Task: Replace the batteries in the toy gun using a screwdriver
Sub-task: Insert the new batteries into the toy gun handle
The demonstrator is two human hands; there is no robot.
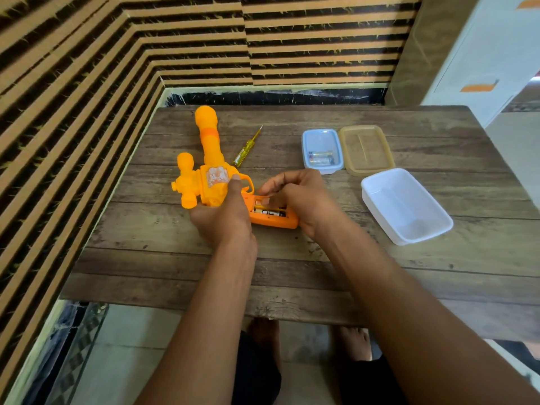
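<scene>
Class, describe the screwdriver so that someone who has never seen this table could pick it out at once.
On the wooden table, find the orange toy gun at the left. Just right of its long barrel, not touching it, lies the screwdriver: the only slim tool there, with a clear yellow handle and a thin shaft pointing away from the person.

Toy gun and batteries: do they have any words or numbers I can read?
No text here can be read.
Sticker on the toy gun: white and orange print, too blurred to read.
Batteries in the grip: pale marks on black and gold, too blurred to read.
Boxed batteries in the small box: labels too small to read.
</scene>
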